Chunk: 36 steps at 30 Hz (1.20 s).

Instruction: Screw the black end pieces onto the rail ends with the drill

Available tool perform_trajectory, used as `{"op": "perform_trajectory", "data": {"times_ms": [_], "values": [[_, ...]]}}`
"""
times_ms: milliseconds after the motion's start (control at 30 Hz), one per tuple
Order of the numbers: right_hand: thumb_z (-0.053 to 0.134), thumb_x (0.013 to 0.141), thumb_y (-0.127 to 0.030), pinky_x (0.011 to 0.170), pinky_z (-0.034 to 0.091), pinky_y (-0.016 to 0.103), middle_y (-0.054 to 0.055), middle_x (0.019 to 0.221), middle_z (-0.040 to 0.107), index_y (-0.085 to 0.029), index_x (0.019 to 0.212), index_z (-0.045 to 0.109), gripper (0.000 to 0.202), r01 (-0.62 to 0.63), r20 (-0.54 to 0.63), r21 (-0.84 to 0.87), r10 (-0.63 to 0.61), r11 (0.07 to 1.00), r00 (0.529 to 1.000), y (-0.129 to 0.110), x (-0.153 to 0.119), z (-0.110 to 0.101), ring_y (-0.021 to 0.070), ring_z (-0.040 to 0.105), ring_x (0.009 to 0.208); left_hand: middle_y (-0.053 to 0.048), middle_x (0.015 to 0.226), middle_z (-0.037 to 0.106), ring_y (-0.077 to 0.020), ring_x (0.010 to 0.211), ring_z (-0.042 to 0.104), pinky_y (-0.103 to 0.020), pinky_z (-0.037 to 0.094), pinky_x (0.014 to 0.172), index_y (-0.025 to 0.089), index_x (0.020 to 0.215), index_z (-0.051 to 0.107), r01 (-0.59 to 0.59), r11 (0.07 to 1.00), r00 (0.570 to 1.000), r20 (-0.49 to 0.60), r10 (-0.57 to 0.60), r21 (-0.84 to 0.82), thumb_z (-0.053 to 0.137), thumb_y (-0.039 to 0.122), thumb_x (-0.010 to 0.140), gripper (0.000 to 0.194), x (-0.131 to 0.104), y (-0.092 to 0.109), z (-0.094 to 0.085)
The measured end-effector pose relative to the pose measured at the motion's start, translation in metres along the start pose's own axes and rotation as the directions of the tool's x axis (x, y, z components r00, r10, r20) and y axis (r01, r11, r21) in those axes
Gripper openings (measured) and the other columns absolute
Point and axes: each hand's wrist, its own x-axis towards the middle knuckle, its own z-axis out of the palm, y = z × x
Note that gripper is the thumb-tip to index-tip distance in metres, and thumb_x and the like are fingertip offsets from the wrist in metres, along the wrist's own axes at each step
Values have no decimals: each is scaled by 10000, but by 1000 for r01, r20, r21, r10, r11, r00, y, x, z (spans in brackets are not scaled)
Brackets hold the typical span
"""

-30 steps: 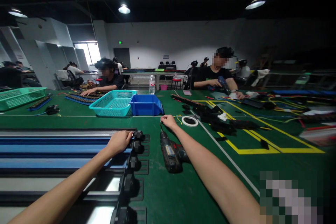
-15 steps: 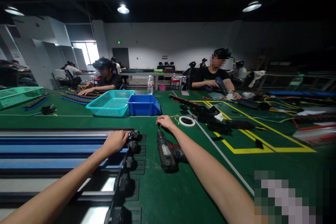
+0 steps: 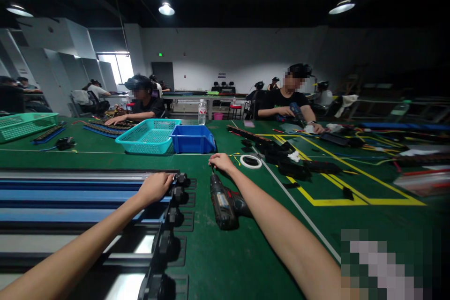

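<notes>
My left hand (image 3: 157, 186) is closed over the right end of a long bar (image 3: 116, 178), its fingertips beside a black end fitting (image 3: 181, 178). More long bars (image 3: 77, 198) lie parallel on the near side, some blue, some pale, with black fittings at their right ends. A cordless drill (image 3: 222, 206) lies on its side on the green table, bit pointing away from me. At the bit's tip my right hand (image 3: 221, 161) is pinched; what its fingers hold is too small to make out. My right forearm passes over the drill's handle end.
Beyond my hands stand a turquoise basket (image 3: 149, 137), a blue bin (image 3: 193, 139) and a water bottle (image 3: 201, 113). A white tape roll (image 3: 251, 161) and black parts (image 3: 281, 152) lie to the right. Across the table, one person holds a drill (image 3: 297, 113); another person sits left.
The view has shifted very slightly. Both hands and the drill keep nearly the same places.
</notes>
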Motion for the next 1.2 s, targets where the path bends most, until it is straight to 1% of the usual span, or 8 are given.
{"op": "perform_trajectory", "data": {"times_ms": [167, 300, 400, 533, 633, 833, 1067, 1200], "values": [[653, 686, -136, 418, 406, 165, 56, 679, 702, -112, 740, 630, 63, -5, 11, -3, 5, 1000, 1000, 0, 0, 0, 70, 520, 426, -146, 959, 700, -252, 924, 644, -298, 408, 783, 162, 882, 675, -17, 1000, 1000, -2, 17, 0, 204, 484, 955, 575, 3, -4, 4], [660, 672, -116, 419, 411, 166, 56, 690, 705, -114, 815, 627, 147, -23, -10, 6, 23, 1000, 1000, -1, 1, -1, 75, 534, 432, -146, 956, 701, -266, 921, 644, -312, 407, 767, 172, 882, 680, -33, 999, 999, -14, 33, 5, 184, 511, 948, 604, 7, -8, 9], [663, 675, -118, 406, 405, 167, 64, 706, 708, -113, 837, 619, 168, -34, -24, 12, 34, 999, 999, -2, 1, -1, 75, 534, 426, -147, 955, 701, -275, 925, 643, -317, 403, 759, 175, 894, 685, -41, 999, 999, -21, 41, 3, 176, 518, 946, 616, 8, -10, 11], [673, 687, -152, 393, 396, 164, 68, 741, 714, -116, 830, 629, 154, -23, -19, 15, 23, 1000, 1000, -3, -1, -2, 71, 536, 426, -144, 970, 701, -280, 964, 634, -314, 401, 768, 182, 932, 692, -39, 999, 999, -13, 39, -18, 182, 510, 948, 606, 7, -10, 10], [671, 691, -164, 386, 388, 164, 65, 743, 714, -116, 816, 641, 138, -10, -5, 10, 10, 1000, 1000, -3, -2, -3, 69, 528, 418, -143, 1012, 694, -265, 1004, 621, -300, 398, 799, 178, 981, 686, -18, 999, 1000, 2, 18, -39, 214, 493, 950, 569, 6, -8, 8], [661, 698, -174, 393, 388, 166, 71, 759, 715, -114, 794, 662, 113, 2, 14, -10, -2, 1000, 1000, -3, -4, -3, 70, 526, 426, -141, 1008, 695, -257, 990, 625, -301, 397, 809, 180, 967, 687, -23, 999, 1000, 1, 23, -33, 207, 496, 951, 575, 5, -7, 7], [668, 689, -194, 363, 332, 161, 62, 736, 717, -117, 737, 682, 91, -9, 27, -46, 10, 999, 1000, -8, -7, -4, 52, 456, 389, -142, 1004, 696, -269, 988, 628, -311, 403, 789, 192, 996, 689, -38, 999, 999, -8, 38, -25, 186, 517, 947, 601, 5, -9, 8], [666, 690, -197, 352, 302, 156, 61, 725, 713, -115, 773, 676, 117, -25, -4, -52, 24, 998, 1000, -8, -8, -4, 45, 424, 383, -149, 1009, 694, -266, 998, 625, -304, 402, 797, 175, 988, 684, -46, 999, 999, -17, 45, -22, 188, 511, 948, 601, 5, -9, 8]]}}
